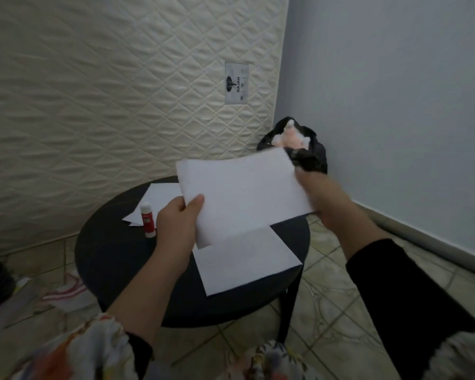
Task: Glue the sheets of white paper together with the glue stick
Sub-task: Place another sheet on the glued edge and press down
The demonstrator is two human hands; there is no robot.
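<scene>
Two hands' grip pinching a white sheet, left hand, right hand, black bag holding pale stuffing

Matt white paper sheet, matt dark table, quilted cloth mattress

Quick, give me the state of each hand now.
Left hand: closed on the raised white paper sheet.
Right hand: closed on the same sheet.

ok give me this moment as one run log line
left hand: grip on held sheet | right hand: grip on same sheet | second sheet: flat on table | glue stick: upright, untouched
</scene>
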